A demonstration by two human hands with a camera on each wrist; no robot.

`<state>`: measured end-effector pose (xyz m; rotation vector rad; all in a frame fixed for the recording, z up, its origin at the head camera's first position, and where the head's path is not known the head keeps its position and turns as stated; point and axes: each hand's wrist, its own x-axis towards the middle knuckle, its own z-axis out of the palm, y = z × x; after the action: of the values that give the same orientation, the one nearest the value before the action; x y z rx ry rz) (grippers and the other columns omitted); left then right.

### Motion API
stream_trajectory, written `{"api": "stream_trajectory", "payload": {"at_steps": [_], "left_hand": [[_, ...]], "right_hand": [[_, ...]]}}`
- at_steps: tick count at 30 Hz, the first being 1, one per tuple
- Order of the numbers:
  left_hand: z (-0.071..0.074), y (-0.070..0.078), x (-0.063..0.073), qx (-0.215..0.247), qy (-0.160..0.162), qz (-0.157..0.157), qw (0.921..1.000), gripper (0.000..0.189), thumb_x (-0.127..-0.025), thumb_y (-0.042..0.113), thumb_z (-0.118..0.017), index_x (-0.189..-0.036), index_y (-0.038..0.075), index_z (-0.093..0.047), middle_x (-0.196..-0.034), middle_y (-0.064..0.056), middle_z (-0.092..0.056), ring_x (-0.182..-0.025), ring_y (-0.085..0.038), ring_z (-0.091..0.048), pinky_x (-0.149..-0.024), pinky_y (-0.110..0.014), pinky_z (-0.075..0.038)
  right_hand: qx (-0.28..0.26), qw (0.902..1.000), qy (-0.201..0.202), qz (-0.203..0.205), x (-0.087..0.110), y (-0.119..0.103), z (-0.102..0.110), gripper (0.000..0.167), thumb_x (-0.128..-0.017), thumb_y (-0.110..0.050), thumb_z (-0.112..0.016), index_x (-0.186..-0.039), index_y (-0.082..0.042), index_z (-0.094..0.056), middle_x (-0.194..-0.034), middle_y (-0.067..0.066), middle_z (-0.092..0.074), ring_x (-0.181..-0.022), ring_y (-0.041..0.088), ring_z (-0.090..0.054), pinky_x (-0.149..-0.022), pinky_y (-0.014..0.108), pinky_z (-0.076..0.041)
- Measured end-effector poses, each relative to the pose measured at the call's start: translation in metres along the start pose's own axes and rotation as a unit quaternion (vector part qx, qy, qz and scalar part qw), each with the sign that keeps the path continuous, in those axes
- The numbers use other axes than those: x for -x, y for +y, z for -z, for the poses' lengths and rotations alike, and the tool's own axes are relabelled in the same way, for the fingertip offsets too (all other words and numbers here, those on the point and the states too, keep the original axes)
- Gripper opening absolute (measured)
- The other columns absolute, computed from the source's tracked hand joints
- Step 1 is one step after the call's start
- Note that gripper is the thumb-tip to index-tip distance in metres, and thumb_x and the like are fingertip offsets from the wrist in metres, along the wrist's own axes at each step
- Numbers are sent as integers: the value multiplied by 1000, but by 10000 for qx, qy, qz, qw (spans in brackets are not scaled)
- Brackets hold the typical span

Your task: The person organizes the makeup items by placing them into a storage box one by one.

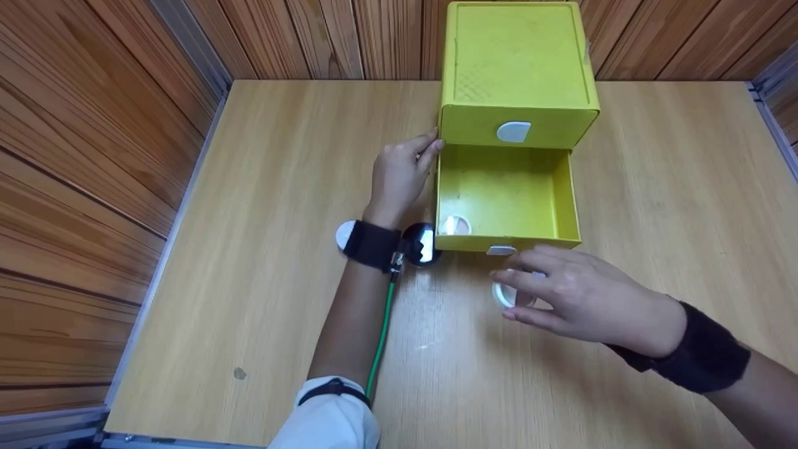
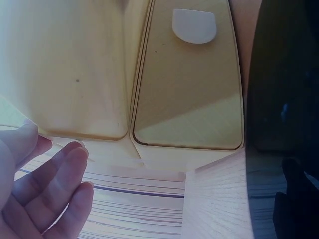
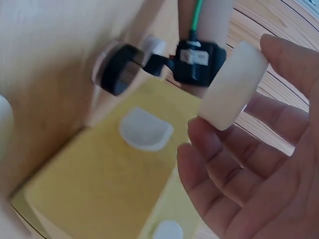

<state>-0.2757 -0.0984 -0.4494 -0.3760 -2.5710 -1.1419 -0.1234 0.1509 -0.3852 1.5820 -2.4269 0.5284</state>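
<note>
Yellow plastic drawer (image 1: 504, 193): opened; small white ring (image 1: 450, 225) inside;
Right hand (image 1: 576, 292): second white ring (image 3: 234, 85) clamped by fingers, not yet inside;
Left hand (image 1: 398, 176): yellow plastic cabinet (image 1: 517, 56) touched; finger grip unclear

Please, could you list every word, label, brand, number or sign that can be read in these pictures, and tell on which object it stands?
No text can be read with certainty.
White sticker on the black wrist-camera housing: faint dark marks, too small and blurred to read.
Yellow drawer unit and its white handles: no lettering visible.
White ring: no lettering on the side shown.
</note>
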Motion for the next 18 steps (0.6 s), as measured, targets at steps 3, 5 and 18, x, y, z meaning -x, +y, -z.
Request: {"api": "stream_trajectory", "payload": {"at_steps": [3, 5, 18], "left_hand": [[0, 0, 0, 4, -24, 8, 10000, 37, -99, 38, -55, -122, 13, -68, -118, -4, -67, -78, -9, -67, -65, -21, -49], [0, -1, 0, 2, -29, -8, 10000, 37, -99, 38, -55, -122, 13, -68, -117, -4, -67, -78, -10, -67, -65, -21, -49], [-1, -2, 0, 57, -2, -8, 10000, 36, -98, 38, -56, -123, 13, -67, -118, -5, -66, -87, -11, -68, -71, -20, -50]], "right_hand": [[57, 9998, 190, -13, -7, 4, 10, 38, -92, -33, -68, -119, -7, -68, -108, 8, -65, -88, 19, -62, -71, 36, -55], [89, 9995, 292, -83, -11, 7, 16, 38, -92, -33, -68, -120, -7, -68, -108, 9, -65, -89, 20, -62, -70, 35, -56], [360, 9974, 479, -401, -34, 23, 41, 42, -88, -27, -72, -124, -4, -65, -111, 12, -65, -92, 22, -62, -74, 36, -55]]}}
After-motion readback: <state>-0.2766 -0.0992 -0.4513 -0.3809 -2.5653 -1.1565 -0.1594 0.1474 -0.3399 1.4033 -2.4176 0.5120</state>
